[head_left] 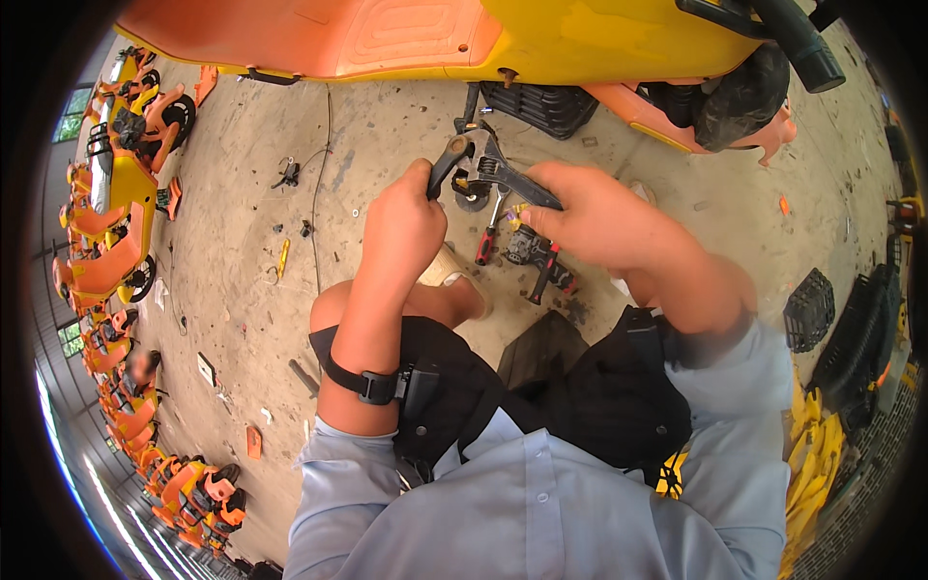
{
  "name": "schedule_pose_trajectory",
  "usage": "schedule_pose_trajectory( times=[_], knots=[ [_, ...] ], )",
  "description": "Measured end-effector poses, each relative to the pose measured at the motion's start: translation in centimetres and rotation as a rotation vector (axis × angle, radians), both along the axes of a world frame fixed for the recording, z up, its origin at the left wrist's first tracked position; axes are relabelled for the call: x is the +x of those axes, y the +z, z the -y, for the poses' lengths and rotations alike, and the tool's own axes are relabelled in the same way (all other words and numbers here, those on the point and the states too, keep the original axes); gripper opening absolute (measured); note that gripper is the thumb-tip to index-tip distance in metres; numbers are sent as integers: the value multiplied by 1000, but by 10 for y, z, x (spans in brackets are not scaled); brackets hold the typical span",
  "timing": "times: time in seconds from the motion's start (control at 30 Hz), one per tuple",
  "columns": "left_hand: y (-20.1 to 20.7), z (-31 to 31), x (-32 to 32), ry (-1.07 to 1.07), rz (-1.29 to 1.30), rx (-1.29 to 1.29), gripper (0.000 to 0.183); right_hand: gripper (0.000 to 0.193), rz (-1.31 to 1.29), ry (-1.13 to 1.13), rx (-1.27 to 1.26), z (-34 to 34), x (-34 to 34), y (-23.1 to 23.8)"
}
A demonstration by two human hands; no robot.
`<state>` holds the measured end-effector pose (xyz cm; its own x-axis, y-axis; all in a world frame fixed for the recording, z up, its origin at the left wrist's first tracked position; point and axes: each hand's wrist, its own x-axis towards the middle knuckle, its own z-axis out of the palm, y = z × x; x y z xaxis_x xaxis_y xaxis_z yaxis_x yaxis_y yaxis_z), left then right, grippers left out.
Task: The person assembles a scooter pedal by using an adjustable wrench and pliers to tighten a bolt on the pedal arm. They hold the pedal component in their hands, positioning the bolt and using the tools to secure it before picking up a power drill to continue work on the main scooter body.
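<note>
My left hand (404, 220) is closed round a dark bar with a round end (447, 166), its ring-like tip pointing up and right. My right hand (590, 215) grips the handle of an adjustable wrench (526, 184). The wrench's jaw meets or overlaps a dark metal piece beside the bar's end; whether it is clamped there I cannot tell. Both tools are just below the edge of an orange and yellow scooter body (406, 43). Beneath my hands, a ratchet with a red and black handle (486, 244) and a black and red power tool (530, 253) lie on the floor.
A black ribbed crate-like part (541, 108) sits under the scooter. A dark cable (315, 208) runs along the concrete floor past a small yellow piece (283, 259). Rows of orange and yellow scooters (126, 232) stand left. Black panels (855, 338) and yellow parts (812, 449) lie right.
</note>
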<state>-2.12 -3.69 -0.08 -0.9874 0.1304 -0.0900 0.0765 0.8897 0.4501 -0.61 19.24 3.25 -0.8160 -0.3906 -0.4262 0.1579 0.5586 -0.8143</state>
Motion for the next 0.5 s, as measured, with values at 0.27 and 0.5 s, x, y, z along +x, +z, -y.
schedule_pose_trajectory(
  times=[0.27,0.5],
  knots=[
    [-9,2,-6,176,-115,159,8,28,-50,-184,-132,15,13,-3],
    [6,26,-21,366,242,619,10,35,-114,-295,-251,2,7,13]
  ],
)
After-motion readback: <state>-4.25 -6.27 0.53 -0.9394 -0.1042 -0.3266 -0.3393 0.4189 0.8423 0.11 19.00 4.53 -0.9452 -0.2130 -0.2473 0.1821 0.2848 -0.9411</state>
